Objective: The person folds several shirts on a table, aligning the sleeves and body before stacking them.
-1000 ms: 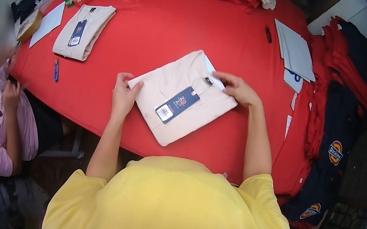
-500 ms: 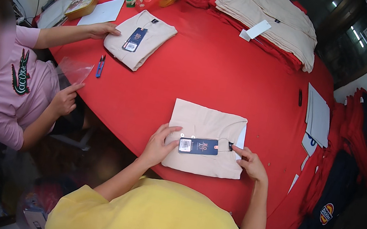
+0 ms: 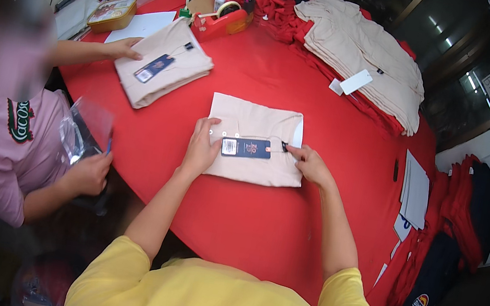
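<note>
A: Where is the folded beige shirt (image 3: pixel 261 171)?

B: Flat on the red-covered table (image 3: pixel 245 233), in front of the wearer and between both hands, collar end to the right.

A: How does each hand hold it?

B: The left hand (image 3: pixel 200 146) lies on the left end, thumb and fingers spread apart and not closed around anything. The right hand (image 3: pixel 312 165) has its index finger out at the dark neck label (image 3: pixel 285 147), thumb tucked close; I can't tell whether it pinches fabric.

A: Why at the two ends?

B: Probably to steady the fold and keep it square. The navy hang tag (image 3: pixel 248 148) lies face up along the front, likely so it can be read. The white strip (image 3: pixel 298 134) at the collar looks like a stiffener.

A: Any containers?

B: A co-worker's lower hand (image 3: pixel 89 174) is at a clear plastic bag (image 3: pixel 78 126); a dark patch shows through, but I can't tell if anything is inside. The yellow tub (image 3: pixel 112 15) has its lid on, hiding its contents. Beyond the co-worker's other folded shirt (image 3: pixel 178 69), a red tape dispenser (image 3: pixel 230 24) carries a pale roll (image 3: pixel 220 11).
</note>
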The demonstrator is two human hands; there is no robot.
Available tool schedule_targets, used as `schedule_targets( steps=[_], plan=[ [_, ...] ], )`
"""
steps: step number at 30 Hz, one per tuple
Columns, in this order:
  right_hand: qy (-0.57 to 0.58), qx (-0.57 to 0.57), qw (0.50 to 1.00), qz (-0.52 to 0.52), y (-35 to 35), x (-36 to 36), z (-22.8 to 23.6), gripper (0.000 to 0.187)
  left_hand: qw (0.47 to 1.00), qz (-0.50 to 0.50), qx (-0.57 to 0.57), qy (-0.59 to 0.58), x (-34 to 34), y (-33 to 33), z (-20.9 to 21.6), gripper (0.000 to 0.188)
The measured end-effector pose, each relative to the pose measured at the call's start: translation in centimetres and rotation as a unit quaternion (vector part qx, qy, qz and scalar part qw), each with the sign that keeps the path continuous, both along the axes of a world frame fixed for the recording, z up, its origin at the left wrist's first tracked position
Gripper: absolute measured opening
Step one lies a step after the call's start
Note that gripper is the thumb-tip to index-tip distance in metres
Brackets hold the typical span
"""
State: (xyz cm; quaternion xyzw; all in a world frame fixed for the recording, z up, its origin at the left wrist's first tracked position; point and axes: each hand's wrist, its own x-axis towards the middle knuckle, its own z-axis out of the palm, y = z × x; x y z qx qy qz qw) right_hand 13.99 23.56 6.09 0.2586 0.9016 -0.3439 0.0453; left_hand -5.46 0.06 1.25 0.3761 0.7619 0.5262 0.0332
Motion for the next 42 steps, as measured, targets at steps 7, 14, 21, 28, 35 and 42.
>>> schedule_targets(
  steps=[7,14,21,28,35,42],
  plan=[
    [0.086,-0.003,0.996,0.014,4.3,-20.2,2.2,0.034,0.973,0.212,0.063,0.058,-10.2,3.4,-2.1,0.038],
    [0.294,0.217,0.930,0.043,13.5,-26.5,1.0,0.041,0.926,0.370,0.043,0.065,-14.0,1.6,-4.0,0.036],
    [0.184,0.462,0.822,-0.275,27.7,-13.6,4.2,0.013,0.888,0.429,0.002,0.167,-12.0,2.0,-0.3,0.026],
    [0.206,0.436,0.868,-0.120,23.6,-5.2,8.8,0.016,0.770,-0.085,0.609,0.172,2.4,1.2,17.6,0.011],
    [0.194,0.407,0.884,-0.126,9.8,4.9,7.2,0.014,0.568,-0.484,0.665,-0.042,10.5,-4.1,24.5,0.032],
    [0.405,0.412,0.791,-0.199,7.0,8.2,6.8,0.013,0.565,-0.341,0.748,0.072,16.6,-6.2,25.9,0.046]
  ],
)
